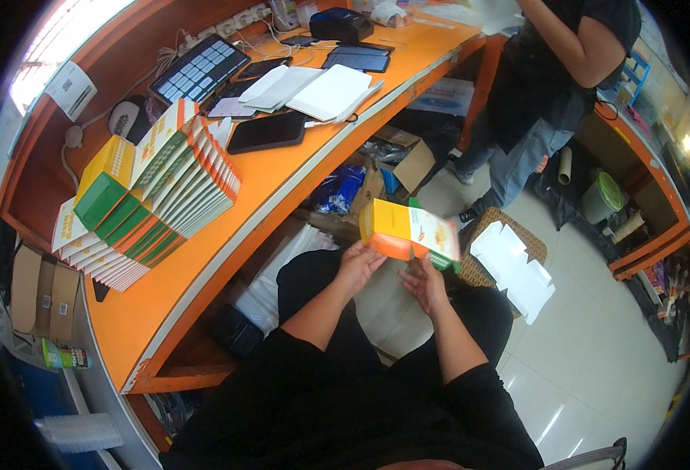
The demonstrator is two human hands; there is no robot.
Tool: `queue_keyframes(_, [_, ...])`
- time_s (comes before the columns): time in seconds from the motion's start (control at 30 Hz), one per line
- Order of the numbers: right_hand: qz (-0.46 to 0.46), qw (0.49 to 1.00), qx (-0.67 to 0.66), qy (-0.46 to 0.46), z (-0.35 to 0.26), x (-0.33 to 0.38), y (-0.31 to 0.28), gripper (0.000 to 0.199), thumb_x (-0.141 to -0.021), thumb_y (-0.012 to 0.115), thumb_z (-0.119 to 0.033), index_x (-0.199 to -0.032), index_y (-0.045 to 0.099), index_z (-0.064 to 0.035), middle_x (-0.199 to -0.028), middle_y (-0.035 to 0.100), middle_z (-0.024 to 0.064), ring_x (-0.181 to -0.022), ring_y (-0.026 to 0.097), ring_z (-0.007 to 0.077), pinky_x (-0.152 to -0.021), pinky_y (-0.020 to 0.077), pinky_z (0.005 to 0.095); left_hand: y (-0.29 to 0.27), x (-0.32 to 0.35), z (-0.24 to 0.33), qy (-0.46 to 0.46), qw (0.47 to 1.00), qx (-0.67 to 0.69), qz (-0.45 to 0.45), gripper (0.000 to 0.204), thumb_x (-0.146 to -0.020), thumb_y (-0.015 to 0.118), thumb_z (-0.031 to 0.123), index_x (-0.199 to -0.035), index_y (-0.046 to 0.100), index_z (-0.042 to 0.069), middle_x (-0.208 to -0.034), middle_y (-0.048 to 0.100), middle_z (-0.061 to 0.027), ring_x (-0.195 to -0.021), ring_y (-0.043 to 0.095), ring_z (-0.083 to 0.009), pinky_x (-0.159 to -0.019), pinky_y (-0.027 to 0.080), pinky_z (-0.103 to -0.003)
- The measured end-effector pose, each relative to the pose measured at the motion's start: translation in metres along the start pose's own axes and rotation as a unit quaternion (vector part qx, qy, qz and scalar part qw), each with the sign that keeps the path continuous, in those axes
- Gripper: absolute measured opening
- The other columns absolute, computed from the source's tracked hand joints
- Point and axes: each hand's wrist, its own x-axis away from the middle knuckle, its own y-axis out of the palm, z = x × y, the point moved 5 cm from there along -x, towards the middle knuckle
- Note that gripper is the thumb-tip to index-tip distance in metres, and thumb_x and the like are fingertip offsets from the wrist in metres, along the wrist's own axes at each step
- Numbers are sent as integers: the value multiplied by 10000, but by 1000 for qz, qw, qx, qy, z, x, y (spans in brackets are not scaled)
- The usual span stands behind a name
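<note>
A folding carton point(411, 229) in yellow, white, orange and green hangs above my lap, partly opened out, with green flaps at its right end. My left hand point(358, 267) pinches its near left corner by the orange side. Just below the near edge is my right hand point(425, 287), fingers spread apart; one fingertip appears to touch the carton. A white unfolded carton blank point(512, 268) lies on a woven stool point(482, 276) to the right. On the orange desk point(274, 168) at left stands a stack of similar printed cartons point(137, 207), packed side by side.
Behind the stack, the desk bears a black phone point(266, 132), open notebooks point(331, 92), a tablet-like keypad point(200, 70) and cables. Under its edge are packages and an open cardboard box point(413, 164). A person point(545, 94) stands ahead at right. A green-lidded bucket point(603, 194) sits farther right.
</note>
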Motion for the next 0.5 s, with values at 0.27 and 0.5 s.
queue_keyframes(0.27, [-58, 976, -5, -208, -21, 11, 5, 314, -969, 544, -233, -1200, 579, -22, -1056, 660, 47, -955, 626, 159, -844, 475, 306, -1, -1, -15, -65, 998, 9, -8, 208, -1000, 455, 112, -1184, 513, 35, -1147, 591, -92, -1059, 609, -223, -1013, 461, -408])
queue_keyframes(0.5, [-30, 966, -2, -258, -21, 17, 8, 259, -949, 576, -177, -1122, 648, 3, -1013, 662, 38, -911, 599, 135, -853, 442, 265, -6, 0, -25, -93, 992, -81, -15, 390, -983, 483, 148, -1320, 388, -22, -1270, 511, -155, -1155, 540, -297, -1055, 415, -412])
